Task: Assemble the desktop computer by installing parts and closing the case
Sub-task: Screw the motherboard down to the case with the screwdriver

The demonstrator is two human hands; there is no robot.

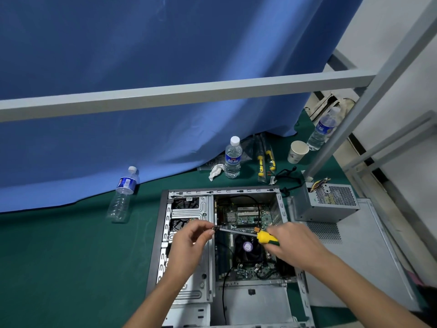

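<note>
Over the open computer case, lying near the desk's front edge, the left hand pinches a small screw at the tip of the screwdriver the right hand grips. If the screw slips, it likely drops among the motherboard parts. The power supply crowds the right; bottles stand well back.

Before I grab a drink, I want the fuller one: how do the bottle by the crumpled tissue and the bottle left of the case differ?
The bottle by the tissue stands upright and holds water; the bottle left of the case leans tilted against the blue curtain and looks nearly empty. Both are clear plastic, white-capped, blue-labelled.
</note>
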